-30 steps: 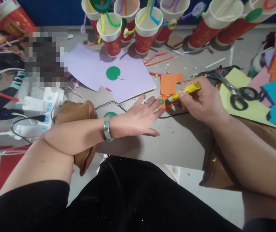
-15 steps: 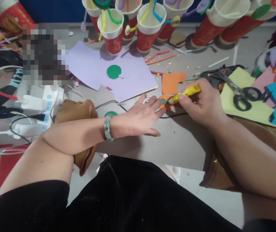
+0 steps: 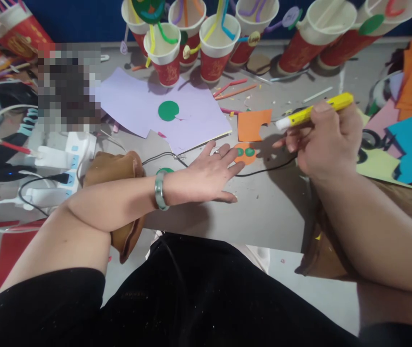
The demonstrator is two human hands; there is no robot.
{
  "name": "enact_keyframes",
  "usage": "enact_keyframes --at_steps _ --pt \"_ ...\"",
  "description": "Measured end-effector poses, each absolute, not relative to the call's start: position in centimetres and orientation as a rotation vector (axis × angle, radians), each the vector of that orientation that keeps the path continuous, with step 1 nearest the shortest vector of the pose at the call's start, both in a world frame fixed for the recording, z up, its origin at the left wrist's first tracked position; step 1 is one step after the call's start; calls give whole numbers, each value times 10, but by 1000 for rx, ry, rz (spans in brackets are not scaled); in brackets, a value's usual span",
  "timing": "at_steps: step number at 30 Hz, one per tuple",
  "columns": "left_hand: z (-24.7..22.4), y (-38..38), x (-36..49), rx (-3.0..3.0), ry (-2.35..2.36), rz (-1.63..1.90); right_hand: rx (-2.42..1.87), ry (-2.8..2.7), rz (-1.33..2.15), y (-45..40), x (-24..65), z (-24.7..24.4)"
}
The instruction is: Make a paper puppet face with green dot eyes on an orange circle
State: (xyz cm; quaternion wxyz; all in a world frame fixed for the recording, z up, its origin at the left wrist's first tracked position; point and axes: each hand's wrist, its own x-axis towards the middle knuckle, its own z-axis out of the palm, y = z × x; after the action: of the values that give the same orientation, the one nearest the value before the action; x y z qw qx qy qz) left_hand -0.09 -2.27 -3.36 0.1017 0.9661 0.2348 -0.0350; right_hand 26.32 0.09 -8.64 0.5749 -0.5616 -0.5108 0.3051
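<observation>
My left hand (image 3: 209,173) lies palm down with its fingers spread, fingertips at the left edge of a small orange paper disc (image 3: 248,158). Two green dots (image 3: 249,152) show on that disc. My right hand (image 3: 330,140) is raised to the right of it, closed around a yellow pen (image 3: 321,110) with a white end pointing left. The pen is clear of the disc. An orange paper piece (image 3: 251,126) with a round notch lies just behind the disc. Part of a green paper circle (image 3: 165,170) peeks out beyond my left wrist.
Lilac paper (image 3: 198,115) bearing a green circle (image 3: 168,111) lies behind my left hand. Red paper cups (image 3: 215,65) with bent coloured straws stand along the back. Scissors (image 3: 370,140) are partly hidden behind my right hand. A power strip (image 3: 79,144) with cables is at left; a black cord (image 3: 267,171) crosses the table.
My right hand has lifted the yellow pen off the orange disc and moved right and up, uncovering the second green dot. My left hand has stayed in place.
</observation>
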Motion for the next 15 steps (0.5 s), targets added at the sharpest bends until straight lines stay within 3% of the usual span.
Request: enact_keyframes --at_steps 6,11,15 --pt "-32 -21 -3 2853 674 -81 -1579 -1379 652 6 274 -70" --pt "-38 -16 -4 2803 666 -35 -1975 -1739 278 11 280 -44" --pt "-46 -10 -5 2794 618 53 -2185 -1904 205 17 283 -39"
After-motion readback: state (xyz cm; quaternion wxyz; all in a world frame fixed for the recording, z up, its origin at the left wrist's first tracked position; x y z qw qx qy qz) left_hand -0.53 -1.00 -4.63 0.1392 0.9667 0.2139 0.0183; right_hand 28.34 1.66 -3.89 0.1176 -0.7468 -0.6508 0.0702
